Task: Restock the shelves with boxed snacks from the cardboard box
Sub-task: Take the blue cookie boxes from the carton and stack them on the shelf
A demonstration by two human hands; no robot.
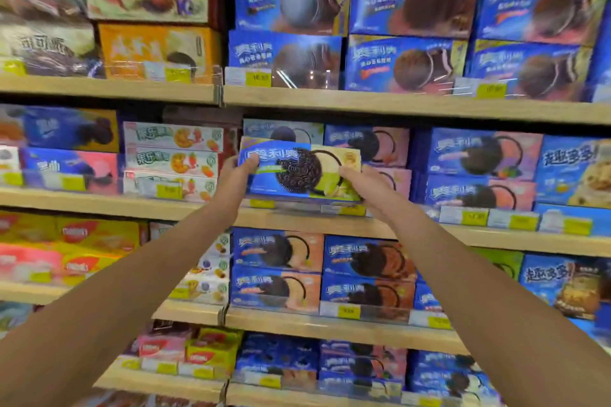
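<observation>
Head view: left fingers (pixel 252 161) and right fingers (pixel 347 172) grip the short ends of the cookie box (pixel 297 175), one end per hand: left hand (pixel 235 179), right hand (pixel 363 188). The box is held just above the shelf edge (pixel 297 220) with its long axis parallel to that edge. Both hands are equally near. The slot likely lies beyond the shelf edge, so the next move is probably a push straight inward.

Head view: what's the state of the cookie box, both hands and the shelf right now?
Cookie box: held face-out at the shelf edge, not released.
Left hand: grips the box's left end.
Right hand: grips the box's right end.
Shelf: stocked on either side of the box.
</observation>
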